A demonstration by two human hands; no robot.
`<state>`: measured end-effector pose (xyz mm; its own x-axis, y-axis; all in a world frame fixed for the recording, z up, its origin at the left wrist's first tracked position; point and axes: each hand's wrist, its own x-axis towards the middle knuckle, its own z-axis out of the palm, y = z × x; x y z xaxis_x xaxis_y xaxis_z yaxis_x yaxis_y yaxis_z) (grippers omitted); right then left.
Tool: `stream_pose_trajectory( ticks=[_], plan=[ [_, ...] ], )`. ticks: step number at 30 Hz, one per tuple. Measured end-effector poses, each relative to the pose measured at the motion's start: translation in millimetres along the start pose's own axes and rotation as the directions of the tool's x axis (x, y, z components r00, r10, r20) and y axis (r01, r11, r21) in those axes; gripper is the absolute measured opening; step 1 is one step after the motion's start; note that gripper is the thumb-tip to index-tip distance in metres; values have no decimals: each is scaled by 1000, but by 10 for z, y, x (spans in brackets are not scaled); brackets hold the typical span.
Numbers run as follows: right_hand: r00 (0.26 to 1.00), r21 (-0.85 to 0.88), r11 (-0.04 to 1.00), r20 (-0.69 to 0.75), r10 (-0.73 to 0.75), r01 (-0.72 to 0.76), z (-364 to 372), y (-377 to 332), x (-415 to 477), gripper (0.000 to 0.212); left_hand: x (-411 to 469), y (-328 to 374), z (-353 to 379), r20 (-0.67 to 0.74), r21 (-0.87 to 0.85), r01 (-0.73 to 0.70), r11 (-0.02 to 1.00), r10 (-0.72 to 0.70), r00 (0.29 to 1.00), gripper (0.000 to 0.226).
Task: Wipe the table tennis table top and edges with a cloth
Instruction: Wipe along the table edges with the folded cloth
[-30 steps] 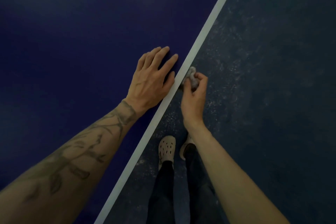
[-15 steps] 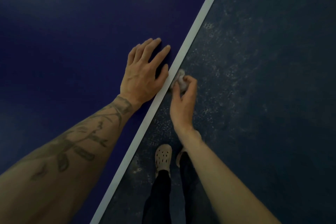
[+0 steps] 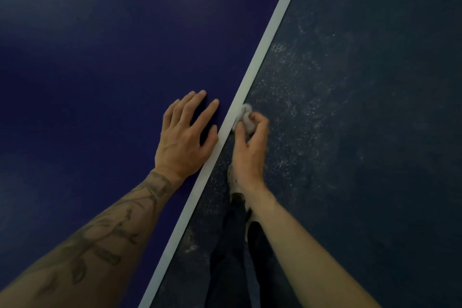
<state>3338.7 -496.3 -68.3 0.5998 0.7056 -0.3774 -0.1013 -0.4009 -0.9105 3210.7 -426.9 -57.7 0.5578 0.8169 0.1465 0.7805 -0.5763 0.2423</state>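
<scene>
The dark blue table tennis table top [image 3: 100, 70] fills the left of the view, bordered by a white edge line [image 3: 272, 22] running diagonally. My left hand [image 3: 186, 135] lies flat on the top with fingers straight, just inside the line. My right hand [image 3: 250, 147] is off the side of the table and grips a small bunched grey-white cloth [image 3: 246, 117], held against the table's edge beside the line.
Right of the table lies a dark, speckled floor [image 3: 362, 132]. My legs in dark trousers [image 3: 230, 257] and a light shoe [image 3: 232, 180] stand close beside the table edge, below my right hand.
The right hand and cloth have slid along the table edge toward me, and the left hand has shifted the same way on the top. My feet have moved under the right hand.
</scene>
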Motion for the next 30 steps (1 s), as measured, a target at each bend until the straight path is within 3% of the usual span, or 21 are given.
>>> stream_pose_trajectory(
  ticks=[4,10,13,18,25,30],
  plan=[
    [995,-19,1000,95,14,-13,-66,91,-378,17,-1,-2,1,20,-4,-7,1000,7,1000,51],
    [1000,0,1000,-23,10,-10,-61,-328,614,16,9,7,-13,65,9,2,1000,-3,998,53],
    [999,-8,999,-20,42,-42,-62,-325,628,19,101,66,-54,101,15,19,1000,-20,995,54],
    [998,-44,998,49,43,-41,-105,-218,139,16,597,134,-35,117,-17,-23,1000,25,993,52],
    [995,7,1000,-94,30,-30,-129,-650,1425,21,1450,213,154,119,-37,-86,996,90,989,51],
    [998,54,997,-32,48,-46,-156,-509,1194,18,2056,282,289,123,-44,-123,991,128,984,51]
  ],
)
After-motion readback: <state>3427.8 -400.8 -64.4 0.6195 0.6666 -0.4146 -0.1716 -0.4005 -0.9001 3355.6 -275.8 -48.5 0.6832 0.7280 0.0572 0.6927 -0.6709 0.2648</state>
